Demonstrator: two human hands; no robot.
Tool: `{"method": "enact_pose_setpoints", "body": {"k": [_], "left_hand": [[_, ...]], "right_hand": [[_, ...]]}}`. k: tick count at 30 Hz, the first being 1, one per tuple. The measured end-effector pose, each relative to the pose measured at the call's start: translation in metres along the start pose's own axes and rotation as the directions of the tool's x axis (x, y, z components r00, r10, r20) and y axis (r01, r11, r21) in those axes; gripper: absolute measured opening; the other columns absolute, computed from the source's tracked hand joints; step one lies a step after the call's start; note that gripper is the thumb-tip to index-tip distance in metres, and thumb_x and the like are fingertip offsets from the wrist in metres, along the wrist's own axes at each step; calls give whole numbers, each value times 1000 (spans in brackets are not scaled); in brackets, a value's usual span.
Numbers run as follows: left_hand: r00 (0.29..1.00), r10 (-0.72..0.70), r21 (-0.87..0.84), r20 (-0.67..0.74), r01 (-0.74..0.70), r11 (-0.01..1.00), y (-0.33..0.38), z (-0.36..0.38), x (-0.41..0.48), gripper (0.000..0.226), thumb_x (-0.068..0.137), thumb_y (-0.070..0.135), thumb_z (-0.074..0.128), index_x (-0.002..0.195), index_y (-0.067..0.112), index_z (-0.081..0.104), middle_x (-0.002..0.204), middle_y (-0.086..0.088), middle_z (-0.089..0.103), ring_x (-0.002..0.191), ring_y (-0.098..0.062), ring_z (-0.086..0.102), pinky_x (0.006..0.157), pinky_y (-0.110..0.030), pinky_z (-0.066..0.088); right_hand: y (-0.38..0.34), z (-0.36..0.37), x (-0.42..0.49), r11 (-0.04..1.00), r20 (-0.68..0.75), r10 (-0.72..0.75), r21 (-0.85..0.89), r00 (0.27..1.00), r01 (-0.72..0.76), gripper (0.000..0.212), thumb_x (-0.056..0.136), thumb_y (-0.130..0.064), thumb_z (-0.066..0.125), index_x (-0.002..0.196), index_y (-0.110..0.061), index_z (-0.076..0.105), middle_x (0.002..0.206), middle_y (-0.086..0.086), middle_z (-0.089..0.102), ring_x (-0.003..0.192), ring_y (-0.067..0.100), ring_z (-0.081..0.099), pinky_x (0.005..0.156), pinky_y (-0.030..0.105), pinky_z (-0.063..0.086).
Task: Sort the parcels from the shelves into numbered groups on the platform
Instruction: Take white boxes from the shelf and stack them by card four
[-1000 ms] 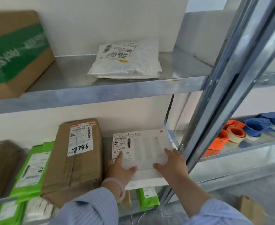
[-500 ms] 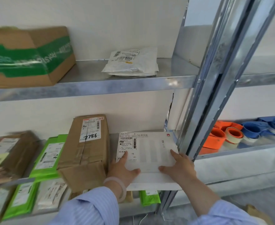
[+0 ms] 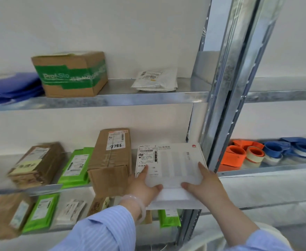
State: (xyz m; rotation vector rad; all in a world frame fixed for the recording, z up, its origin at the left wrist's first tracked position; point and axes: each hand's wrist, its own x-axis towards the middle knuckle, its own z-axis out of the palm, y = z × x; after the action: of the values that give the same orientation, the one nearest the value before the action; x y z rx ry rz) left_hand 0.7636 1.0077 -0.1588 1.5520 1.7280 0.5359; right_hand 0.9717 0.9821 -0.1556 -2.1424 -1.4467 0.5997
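A flat white box [image 3: 174, 163] with a shipping label and a red logo sticks out past the front edge of the middle shelf [image 3: 40, 189], at its right end. My left hand [image 3: 143, 185] grips its near left corner, thumb on the label. My right hand [image 3: 203, 183] grips its near right corner, thumb on top. To the box's left stands a brown carton marked 7786 [image 3: 112, 160], then a green mailer [image 3: 76, 165] and another brown carton [image 3: 36, 163].
The top shelf holds a brown carton with green tape [image 3: 70, 73], a white poly mailer [image 3: 155, 80] and blue bags [image 3: 11, 87]. A metal upright [image 3: 228, 98] stands right of the box. Orange and blue tape rolls [image 3: 257, 153] lie beyond it. More parcels [image 3: 40, 212] fill the shelf below.
The white box has slid out toward me in both hands. My view has pulled back and tilted up, showing more of the top shelf.
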Motion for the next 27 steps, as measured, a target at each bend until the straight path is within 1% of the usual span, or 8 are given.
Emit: {"method": "enact_pose_setpoints", "body": {"k": [3,6,10,13,16,20,23,27], "left_hand": [[999,45,-10,-18,-45,999,4,-15,-12,85,78,51,70,147,47,20,156,0,13,135,-27,39,108,-31,39],[996,87,-36,-26,-88,995,6,-32,-23,86,77,52,70,146,49,20,149,-2,21,130,-27,43,108,-37,40],[982,174,-49,-74,-177,983,-4,-69,-36,85,78,51,70,147,47,20,146,-1,23,128,-27,44,107,-36,40],[971,197,-60,-135,-206,977,-34,-108,-47,88,75,51,73,147,46,22,145,-2,27,127,-25,44,109,-36,38],[969,151,-98,-197,-173,980,-80,-155,-65,88,75,46,75,147,45,25,144,0,27,129,-23,41,112,-37,34],[961,52,-131,-273,-91,987,-154,-229,-94,87,76,45,75,147,44,24,144,0,25,131,-24,38,114,-40,32],[929,-26,-134,-368,-25,991,-211,-283,-121,85,77,45,73,147,44,25,144,0,27,132,-23,38,113,-36,33],[870,-153,-127,-468,105,986,-279,-352,-157,85,79,51,68,148,46,17,143,3,25,128,-22,39,109,-41,37]], "right_hand": [[-13,-13,-17,1000,-53,-16,8,998,16,103,67,-55,76,151,-24,25,140,8,43,130,27,42,107,34,37],[-30,-23,-35,999,-116,-35,7,993,36,102,66,-54,77,151,-26,27,135,10,44,127,28,43,106,36,38],[-62,-21,-66,996,-173,-60,55,983,70,101,68,-55,76,151,-30,25,139,10,38,132,28,36,110,38,34],[-100,1,-95,993,-178,-93,57,980,105,100,70,-57,74,152,-33,21,147,9,30,137,28,31,110,39,33],[-146,39,-125,987,-136,-136,72,981,146,99,73,-56,72,152,-32,18,145,7,29,137,26,28,110,40,33],[-217,100,-161,972,-24,-211,105,977,212,99,73,-57,71,152,-33,16,143,6,29,136,26,31,109,41,35],[-273,147,-186,950,51,-302,94,952,296,100,71,-61,70,152,-35,17,146,7,28,137,26,29,109,41,35],[-347,209,-225,907,172,-418,122,892,402,101,72,-62,69,152,-35,13,147,5,27,135,25,31,108,40,37]]}}
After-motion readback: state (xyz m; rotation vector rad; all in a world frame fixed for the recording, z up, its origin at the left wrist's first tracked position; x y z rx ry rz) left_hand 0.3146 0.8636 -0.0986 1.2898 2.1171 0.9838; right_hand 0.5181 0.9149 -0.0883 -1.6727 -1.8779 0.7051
